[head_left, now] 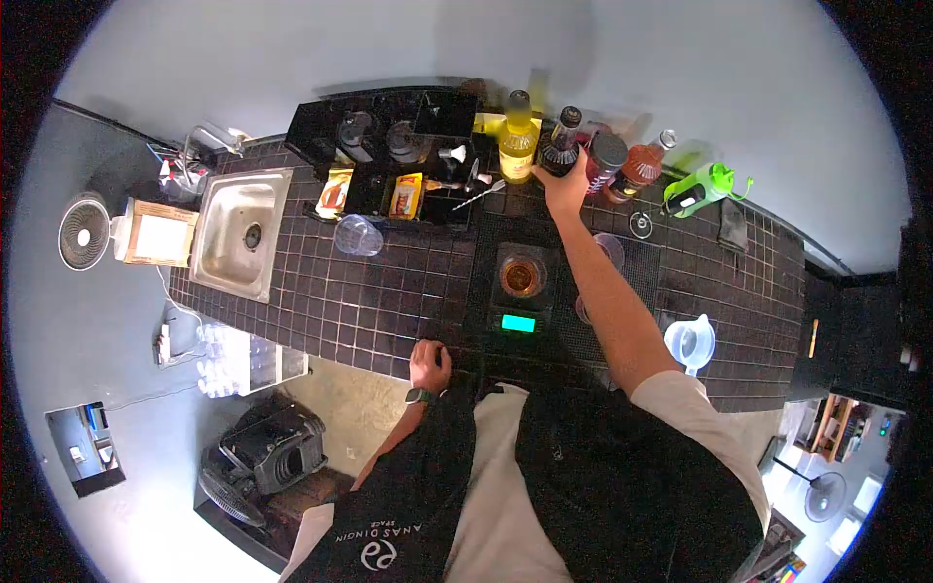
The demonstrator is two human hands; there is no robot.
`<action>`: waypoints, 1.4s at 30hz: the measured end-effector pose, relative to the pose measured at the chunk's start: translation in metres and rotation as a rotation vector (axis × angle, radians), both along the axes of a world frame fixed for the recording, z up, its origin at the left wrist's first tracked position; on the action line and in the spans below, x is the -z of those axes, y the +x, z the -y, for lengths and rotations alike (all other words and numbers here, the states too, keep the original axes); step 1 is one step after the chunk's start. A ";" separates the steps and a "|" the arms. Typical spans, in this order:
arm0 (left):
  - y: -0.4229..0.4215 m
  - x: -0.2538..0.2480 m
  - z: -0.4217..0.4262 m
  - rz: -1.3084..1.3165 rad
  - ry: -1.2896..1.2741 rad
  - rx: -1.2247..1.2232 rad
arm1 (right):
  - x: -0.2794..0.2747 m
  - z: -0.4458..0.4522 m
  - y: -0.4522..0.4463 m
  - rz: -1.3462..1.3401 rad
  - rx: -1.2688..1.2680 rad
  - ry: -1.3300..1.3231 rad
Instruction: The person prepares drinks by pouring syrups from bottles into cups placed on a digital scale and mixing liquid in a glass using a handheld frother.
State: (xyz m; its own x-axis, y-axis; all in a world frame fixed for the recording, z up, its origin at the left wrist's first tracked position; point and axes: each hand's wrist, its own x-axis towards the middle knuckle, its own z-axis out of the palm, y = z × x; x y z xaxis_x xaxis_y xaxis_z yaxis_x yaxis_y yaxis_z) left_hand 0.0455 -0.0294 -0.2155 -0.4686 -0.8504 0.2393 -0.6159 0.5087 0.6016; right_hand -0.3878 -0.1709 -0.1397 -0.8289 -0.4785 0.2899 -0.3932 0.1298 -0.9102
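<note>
My right hand (564,183) is wrapped round a dark bottle (561,148) at the back of the tiled counter. Just left of it stands a yellow bottle (517,146), and to its right are a dark jar (607,155) and a reddish bottle (643,167). My left hand (430,366) rests at the counter's front edge with its fingers curled; whether anything is in them is hidden. Between the hands, a glass of amber liquid (521,278) sits on a scale with a lit green display (518,323).
A black organizer (449,209) holds packets and tools, with a clear cup (358,236) before it. The sink (205,238) is at left. Glasses stand near my right forearm. A green bottle (698,190) and a clear pitcher (690,342) are at right.
</note>
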 end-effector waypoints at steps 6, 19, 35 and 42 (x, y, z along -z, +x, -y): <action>-0.003 -0.002 -0.001 -0.036 -0.083 -0.010 | -0.006 -0.007 0.007 -0.024 -0.020 0.068; -0.001 -0.004 -0.004 -0.079 -0.082 -0.006 | -0.103 -0.204 0.014 -0.032 -0.057 -0.228; 0.001 -0.010 -0.007 -0.075 -0.089 -0.027 | -0.084 -0.204 -0.147 -0.353 0.120 0.217; 0.000 -0.005 -0.004 -0.095 -0.111 -0.021 | -0.073 -0.192 -0.150 -0.405 0.153 0.187</action>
State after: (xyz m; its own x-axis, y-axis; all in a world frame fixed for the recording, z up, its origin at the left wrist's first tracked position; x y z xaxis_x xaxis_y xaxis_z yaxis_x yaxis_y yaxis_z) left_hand 0.0459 -0.0253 -0.2107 -0.4221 -0.8253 0.3751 -0.5699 0.5633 0.5982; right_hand -0.5377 0.0207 -0.0667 -0.7317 -0.4346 0.5251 -0.6757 0.3606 -0.6430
